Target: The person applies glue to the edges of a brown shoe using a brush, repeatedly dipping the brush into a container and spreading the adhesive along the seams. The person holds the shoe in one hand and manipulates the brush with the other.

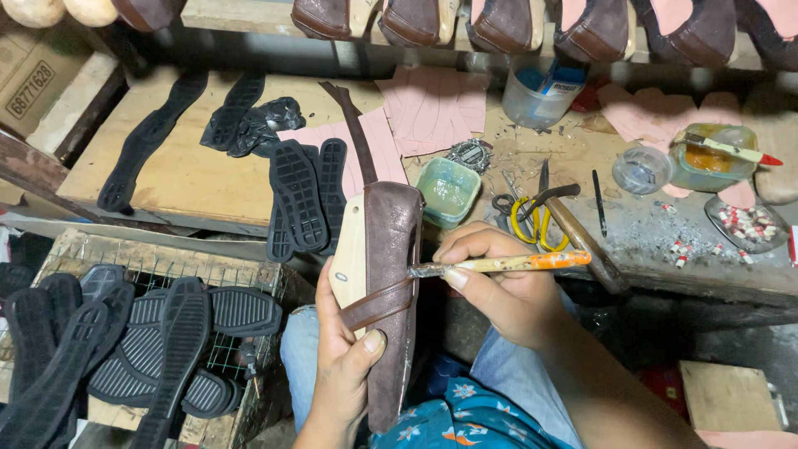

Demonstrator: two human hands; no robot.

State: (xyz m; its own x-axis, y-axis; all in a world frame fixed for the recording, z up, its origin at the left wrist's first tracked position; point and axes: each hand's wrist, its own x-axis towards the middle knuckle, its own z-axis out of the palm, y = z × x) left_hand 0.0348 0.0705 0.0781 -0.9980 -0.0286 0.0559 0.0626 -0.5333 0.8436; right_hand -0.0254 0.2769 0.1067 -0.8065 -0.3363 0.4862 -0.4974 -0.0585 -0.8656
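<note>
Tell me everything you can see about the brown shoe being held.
The shoe is a dark brown upper with a suede-like nap, pulled over a pale wooden last whose side shows on the left. It is held roughly upright, its length running up and down the view, over the person's lap. A smooth brown strap crosses its middle. The left hand grips it from below, thumb pressed on the front. The brush, held in the right hand, touches its right edge with its tip.
</note>
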